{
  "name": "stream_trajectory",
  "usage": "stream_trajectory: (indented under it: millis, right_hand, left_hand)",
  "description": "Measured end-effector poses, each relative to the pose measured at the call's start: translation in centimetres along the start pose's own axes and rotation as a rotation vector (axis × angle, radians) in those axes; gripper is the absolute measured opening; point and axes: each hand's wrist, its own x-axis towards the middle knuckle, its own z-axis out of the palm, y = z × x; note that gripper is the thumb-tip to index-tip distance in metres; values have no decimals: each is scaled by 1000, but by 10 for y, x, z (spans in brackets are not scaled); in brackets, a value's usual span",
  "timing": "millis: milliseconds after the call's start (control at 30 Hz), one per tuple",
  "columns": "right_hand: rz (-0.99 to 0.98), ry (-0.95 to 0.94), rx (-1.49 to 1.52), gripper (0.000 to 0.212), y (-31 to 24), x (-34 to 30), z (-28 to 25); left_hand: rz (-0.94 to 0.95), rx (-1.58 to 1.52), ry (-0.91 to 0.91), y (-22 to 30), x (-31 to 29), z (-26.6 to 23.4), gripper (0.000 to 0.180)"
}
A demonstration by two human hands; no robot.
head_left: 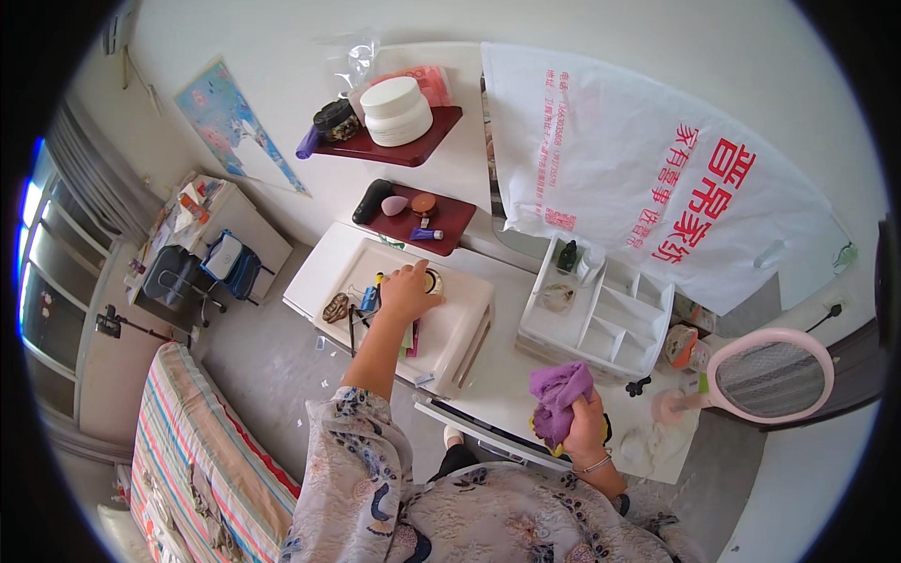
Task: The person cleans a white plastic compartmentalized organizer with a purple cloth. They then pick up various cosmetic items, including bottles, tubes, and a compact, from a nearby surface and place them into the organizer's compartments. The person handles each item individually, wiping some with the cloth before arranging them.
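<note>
My left hand (407, 295) reaches over the top of a white plastic drawer unit (460, 298). Its fingers and thumb curve around a small round jar (433, 281) with a dark rim. Beside this hand lie a blue hair clip (370, 298), a brown coiled item (335, 308) and some dark sticks; pink and green pieces show under the wrist. On the right, my right hand (586, 430) is closed around a crumpled purple cloth (561, 394), held over the front edge of the white tabletop (511, 349). Something yellow and black shows behind the cloth, partly hidden.
A white divided organizer (601, 314) holds a dark green bottle (567, 255). A pink racket (770, 375) stands at the right. Two dark red wall shelves (413, 150) carry jars and cosmetics. An open drawer (488, 432) juts out toward me. A striped bed (202, 450) lies left.
</note>
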Motion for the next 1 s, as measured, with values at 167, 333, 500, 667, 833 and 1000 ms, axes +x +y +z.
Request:
stream_trajectory:
  millis: [167, 333, 500, 667, 833, 1000]
  right_hand:
    - [-20, 4, 0, 20, -3, 5, 4]
    - [-36, 84, 26, 19, 6, 17, -4]
    - [-28, 83, 38, 17, 4, 14, -1]
    - [-33, 174, 6, 14, 5, 20, 8]
    - [-11, 170, 42, 13, -7, 16, 42]
    - [-5, 232, 60, 14, -2, 20, 50]
  left_hand:
    - [34, -11, 37, 0, 11, 6, 72]
    - [89, -272, 185, 6, 16, -3, 68]
    - [243, -798, 269, 17, 33, -12, 68]
    - [401, -564, 443, 28, 70, -23, 65]
    - [232, -131, 449, 36, 134, -31, 54]
    - [198, -12, 399, 27, 164, -23, 40]
